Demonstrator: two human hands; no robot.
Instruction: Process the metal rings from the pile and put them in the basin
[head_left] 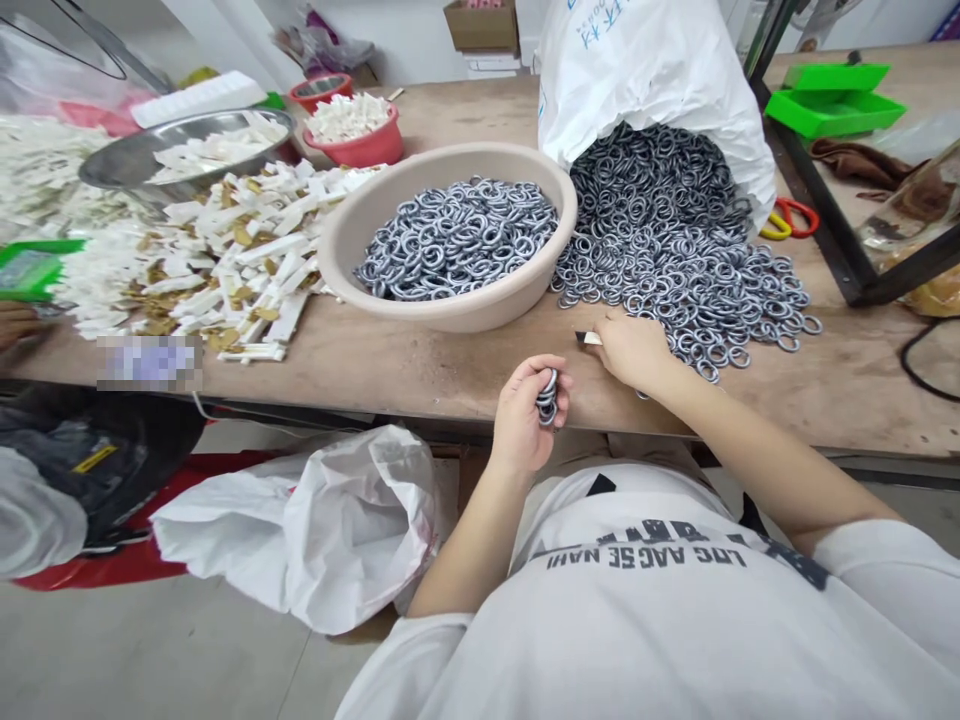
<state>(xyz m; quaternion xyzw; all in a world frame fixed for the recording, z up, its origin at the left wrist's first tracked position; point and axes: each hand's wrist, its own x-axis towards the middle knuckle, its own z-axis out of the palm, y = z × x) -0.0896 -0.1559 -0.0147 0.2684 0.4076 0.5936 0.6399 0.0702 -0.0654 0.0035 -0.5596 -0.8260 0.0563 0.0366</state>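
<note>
Several shiny grey rings [547,398] are clasped in the fingers of my left hand [525,410], just over the table's front edge. My right hand [632,350] rests at the near side of a heap of grey rings [660,270], its fingers closed on a small white tool with a dark slanted tip [589,338], which looks like a craft knife. The heap spills from a white sack [652,70] lying open on the table. Left of it stands a beige basin [450,312] with more such rings inside.
White and brown strip-like pieces [247,260] lie piled at the left, beside a metal bowl [112,165] and a red bowl [367,148]. Scissors [793,218], a black metal frame [814,215] and green trays [836,110] are at the right. An open white bag [322,530] sits below the table edge.
</note>
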